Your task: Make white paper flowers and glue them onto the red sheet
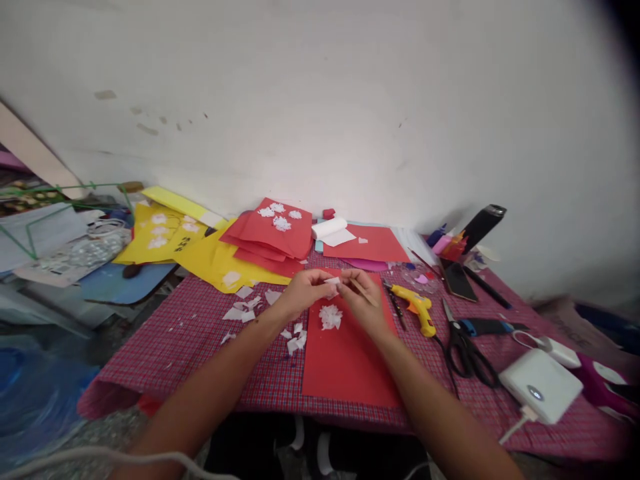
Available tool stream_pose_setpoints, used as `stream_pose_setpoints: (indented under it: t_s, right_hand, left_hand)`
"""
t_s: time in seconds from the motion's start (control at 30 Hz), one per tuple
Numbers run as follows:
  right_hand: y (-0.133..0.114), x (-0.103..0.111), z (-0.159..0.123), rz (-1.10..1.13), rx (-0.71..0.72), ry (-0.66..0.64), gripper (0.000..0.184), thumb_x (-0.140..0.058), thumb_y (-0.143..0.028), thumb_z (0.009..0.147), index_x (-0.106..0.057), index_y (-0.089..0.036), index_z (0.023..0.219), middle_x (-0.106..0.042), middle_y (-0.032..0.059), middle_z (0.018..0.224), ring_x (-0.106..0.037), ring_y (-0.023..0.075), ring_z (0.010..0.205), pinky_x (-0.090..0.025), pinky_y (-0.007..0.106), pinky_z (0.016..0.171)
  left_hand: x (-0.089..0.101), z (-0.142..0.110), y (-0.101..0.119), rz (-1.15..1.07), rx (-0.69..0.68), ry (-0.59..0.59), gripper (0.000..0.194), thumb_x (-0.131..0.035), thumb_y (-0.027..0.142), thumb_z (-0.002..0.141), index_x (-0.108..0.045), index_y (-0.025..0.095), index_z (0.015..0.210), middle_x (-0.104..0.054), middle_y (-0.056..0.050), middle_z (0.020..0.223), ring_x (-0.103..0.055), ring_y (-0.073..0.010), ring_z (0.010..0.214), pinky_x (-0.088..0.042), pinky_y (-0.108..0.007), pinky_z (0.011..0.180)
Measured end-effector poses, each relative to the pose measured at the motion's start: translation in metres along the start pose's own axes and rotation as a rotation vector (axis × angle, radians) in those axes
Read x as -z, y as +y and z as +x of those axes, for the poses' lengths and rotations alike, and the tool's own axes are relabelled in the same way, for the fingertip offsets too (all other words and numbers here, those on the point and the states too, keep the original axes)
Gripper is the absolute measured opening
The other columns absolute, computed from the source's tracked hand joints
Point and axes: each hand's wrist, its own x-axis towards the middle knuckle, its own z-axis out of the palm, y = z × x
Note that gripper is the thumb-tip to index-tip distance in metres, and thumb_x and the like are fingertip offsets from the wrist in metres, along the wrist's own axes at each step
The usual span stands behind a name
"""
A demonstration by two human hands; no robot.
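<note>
Mid-frame | my left hand (309,291) pinches paper scrap (333,281) crosswise | my right hand (364,308) grips slanting stick (361,290) | flower (331,317) just below both

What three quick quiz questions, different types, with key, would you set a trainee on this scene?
1. True or false: the yellow glue gun lies to the right of the red sheet.
2. How many white paper flowers sit on the red stack at the back? a) two b) four c) seven
3. Fill in: the left hand and right hand meet at a small ____ paper piece.

Key: 1 true; 2 b; 3 white
</note>
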Motion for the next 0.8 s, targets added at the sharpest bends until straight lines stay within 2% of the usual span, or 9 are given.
stream_pose_setpoints:
  t_s: [0.1,0.23,0.33,0.43,0.6,0.8]
  right_hand:
    - [0.0,0.0,-0.001,-0.024,0.018,-0.005,0.019,-0.068,-0.029,0.078,-0.057,-0.023,0.093,-0.061,-0.0005,0.082,-0.059,0.0149,0.071,-0.048,0.027,0.067]
    - [0.002,0.002,0.0,-0.089,0.072,0.002,0.019,-0.066,-0.029,0.08,-0.058,-0.022,0.096,-0.063,0.0015,0.085,-0.06,0.0162,0.076,-0.049,0.028,0.069]
    - [-0.001,0.005,0.001,-0.105,0.114,0.048,0.025,-0.058,-0.032,0.087,-0.059,-0.021,0.109,-0.066,0.0048,0.093,-0.06,0.0159,0.074,-0.05,0.029,0.067]
    - [-0.006,0.008,0.002,-0.106,0.151,0.123,0.032,-0.046,-0.035,0.094,-0.059,-0.02,0.119,-0.065,0.005,0.091,-0.057,0.014,0.065,-0.049,0.029,0.06]
    - [-0.009,0.007,-0.002,-0.133,0.155,0.084,0.03,-0.047,-0.038,0.094,-0.067,-0.019,0.106,-0.062,0.0031,0.08,-0.056,0.0141,0.063,-0.048,0.029,0.06]
    - [-0.004,0.004,-0.005,-0.167,0.134,0.027,0.027,-0.05,-0.038,0.093,-0.067,-0.019,0.102,-0.065,0.004,0.081,-0.058,0.0144,0.063,-0.049,0.029,0.06]
  left_hand:
    - [-0.003,0.0,-0.003,0.062,-0.041,0.072,0.022,-0.069,0.033,0.077,-0.069,0.012,0.081,-0.067,-0.005,0.075,-0.058,-0.012,0.067,-0.045,-0.024,0.066]
    - [-0.005,0.001,-0.005,0.07,-0.044,0.135,0.021,-0.068,0.033,0.077,-0.067,0.012,0.078,-0.066,-0.004,0.072,-0.058,-0.0114,0.065,-0.045,-0.023,0.064]
    - [-0.005,0.003,-0.005,-0.013,-0.001,0.197,0.022,-0.07,0.033,0.076,-0.066,0.011,0.077,-0.065,-0.004,0.07,-0.059,-0.0113,0.062,-0.047,-0.024,0.062]
    - [-0.002,0.006,-0.006,-0.139,0.067,0.254,0.023,-0.073,0.032,0.073,-0.066,0.011,0.08,-0.065,-0.004,0.074,-0.061,-0.0126,0.064,-0.051,-0.027,0.065]
    - [0.002,0.008,-0.009,-0.248,0.104,0.284,0.027,-0.077,0.031,0.069,-0.067,0.011,0.084,-0.066,-0.006,0.08,-0.065,-0.0146,0.072,-0.055,-0.03,0.071]
    - [0.0,0.007,-0.007,-0.258,0.098,0.254,0.026,-0.076,0.032,0.071,-0.067,0.011,0.083,-0.067,-0.006,0.077,-0.065,-0.0135,0.069,-0.054,-0.03,0.073]
